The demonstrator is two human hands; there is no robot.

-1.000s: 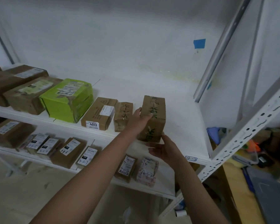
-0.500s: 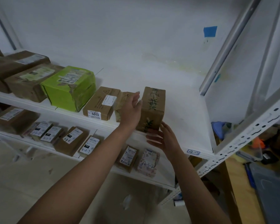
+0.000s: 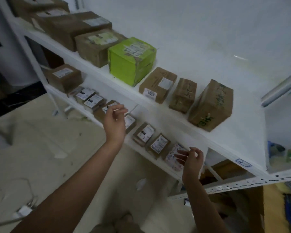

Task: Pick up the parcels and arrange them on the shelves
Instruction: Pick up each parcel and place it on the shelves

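Note:
A brown parcel with green writing [image 3: 212,105] stands on the white upper shelf [image 3: 242,132], last in a row to the right of a small brown parcel [image 3: 183,95], a labelled flat parcel [image 3: 157,84] and a green box [image 3: 132,60]. My left hand [image 3: 115,122] hovers in front of the lower shelf, fingers loosely curled, holding nothing. My right hand [image 3: 191,161] is lower right, also empty, in front of a white-wrapped parcel [image 3: 173,157]. Neither hand touches a parcel.
Larger brown boxes [image 3: 94,46] fill the upper shelf's left part. Several small labelled parcels [image 3: 144,134] lie along the lower shelf [image 3: 94,119]. A perforated white upright [image 3: 252,183] runs at the right. The pale floor [image 3: 40,157] lies below, with a cable.
Both hands have let go of the green-marked brown parcel and dropped away from the upper shelf. The view has swung left and down; the parcel stands alone on the shelf.

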